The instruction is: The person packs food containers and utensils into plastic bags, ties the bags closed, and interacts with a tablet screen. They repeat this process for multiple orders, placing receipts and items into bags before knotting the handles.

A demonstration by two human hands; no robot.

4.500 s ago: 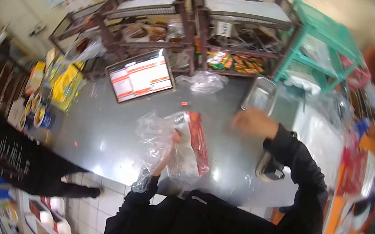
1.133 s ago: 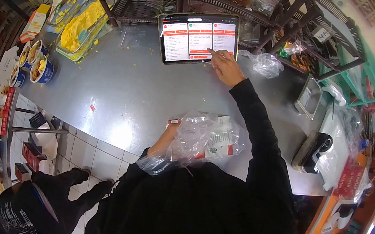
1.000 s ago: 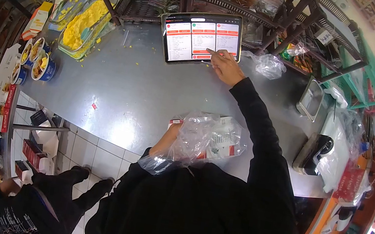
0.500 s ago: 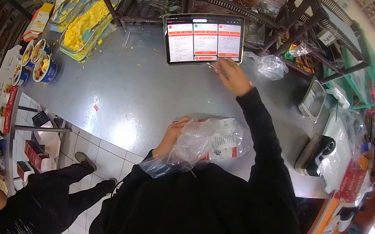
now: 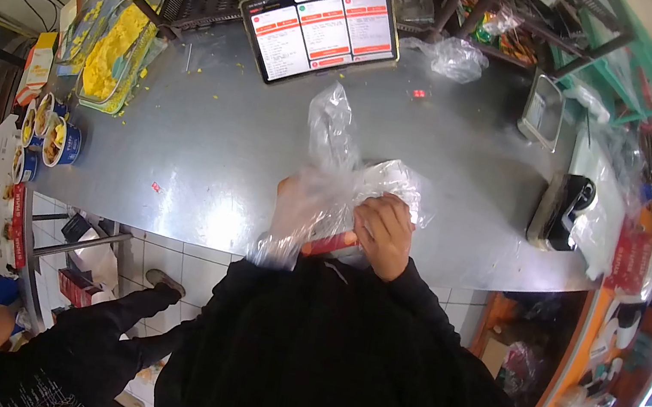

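A crinkled clear plastic bag (image 5: 330, 130) lies around a red and white box (image 5: 329, 243) at the table's front edge. My right hand (image 5: 383, 233) is closed on the bag, fingers curled over it at the box's right side. On the left, my left hand (image 5: 289, 204) grips the bag too; the film covers it and blurs its fingers. One loose end of the bag sticks up toward the tablet (image 5: 326, 29), which leans at the back with order lists on its screen.
Glass trays of yellow food (image 5: 112, 57) and several filled paper cups (image 5: 62, 144) stand at the left. A metal container (image 5: 543, 111) and a black device (image 5: 560, 212) sit at the right. Brown racks (image 5: 195, 6) line the back. A co-worker (image 5: 75, 342) is at lower left.
My right hand has come away from the tablet down to the bag and box. The bag's loose end now stands up, and the view has shifted a little.
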